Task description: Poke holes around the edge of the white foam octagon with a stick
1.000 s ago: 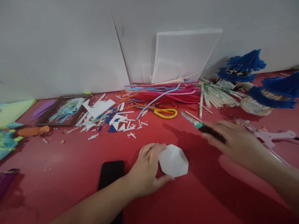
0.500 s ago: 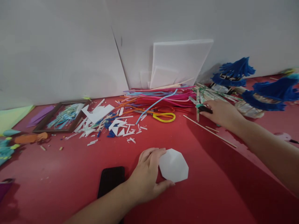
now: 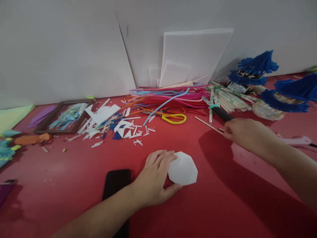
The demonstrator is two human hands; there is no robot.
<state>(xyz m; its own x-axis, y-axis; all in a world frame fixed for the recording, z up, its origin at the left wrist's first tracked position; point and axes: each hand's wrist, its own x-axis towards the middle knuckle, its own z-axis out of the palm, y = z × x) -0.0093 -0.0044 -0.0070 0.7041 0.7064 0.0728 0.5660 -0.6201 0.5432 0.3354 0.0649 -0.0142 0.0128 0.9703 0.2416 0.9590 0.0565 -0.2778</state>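
A white paper octagon (image 3: 182, 168) lies on the red table in front of me. My left hand (image 3: 156, 175) rests around its left side, fingertips on its upper edge and thumb at its lower edge. My right hand (image 3: 235, 130) is closed at the rear end of the black handle of a knife (image 3: 221, 113) with a teal collar. Its grey blade points up and left toward the wooden sticks (image 3: 226, 99). A thin stick (image 3: 208, 125) runs toward the fingers of that hand, where its far end is hidden.
Yellow-handled scissors (image 3: 174, 121) lie before a pile of pipe cleaners (image 3: 173, 97). Paper scraps (image 3: 104, 114) and a brown frame (image 3: 42, 127) are at left. A black phone (image 3: 117, 181) lies near my left forearm. Blue-topped models (image 3: 289, 94) and a pink tool (image 3: 297, 141) are at right.
My right hand has shifted back and right along the knife, so more of its black handle shows. The knife itself has hardly moved. My left hand stays on the paper octagon.
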